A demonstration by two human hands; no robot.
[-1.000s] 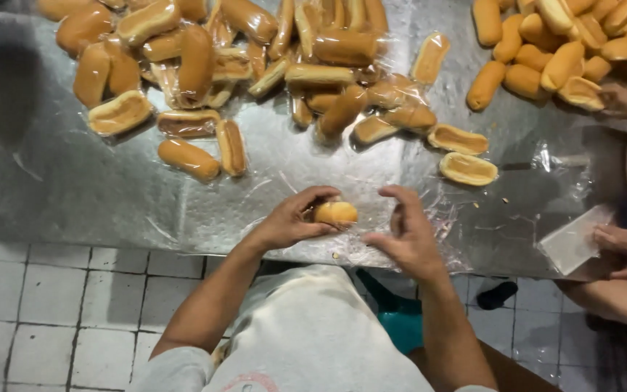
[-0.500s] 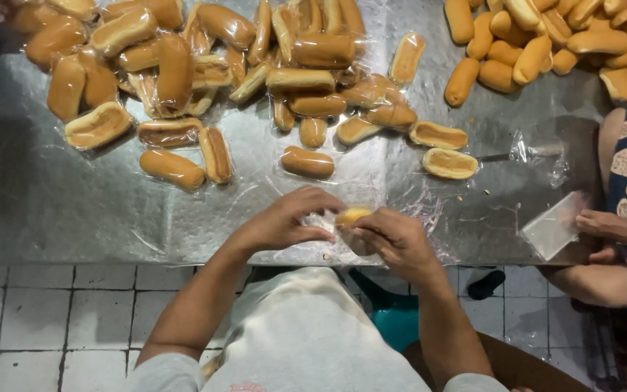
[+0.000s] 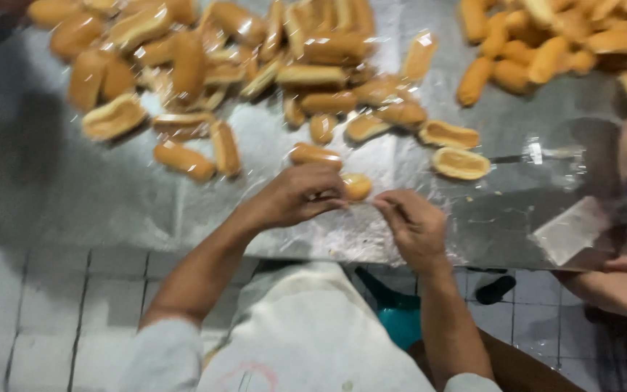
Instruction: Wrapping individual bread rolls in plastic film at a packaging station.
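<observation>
Now bun (image 3: 358, 186) at left hand (image 3: 295, 196) fingertips, right hand (image 3: 415, 226) beside.

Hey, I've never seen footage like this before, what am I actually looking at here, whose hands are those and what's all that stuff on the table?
This is filmed by a camera worn on a person's head, looking down, so the two bare hands belong to the wearer. The left hand holds a small golden bun; the right hand pinches what looks like clear plastic wrap right next to it, though the picture is blurred. They work over a shiny metal table. A pile of long bread rolls lies across its far side, with a second heap at the top right. Another person's arm shows at the right edge.
</observation>
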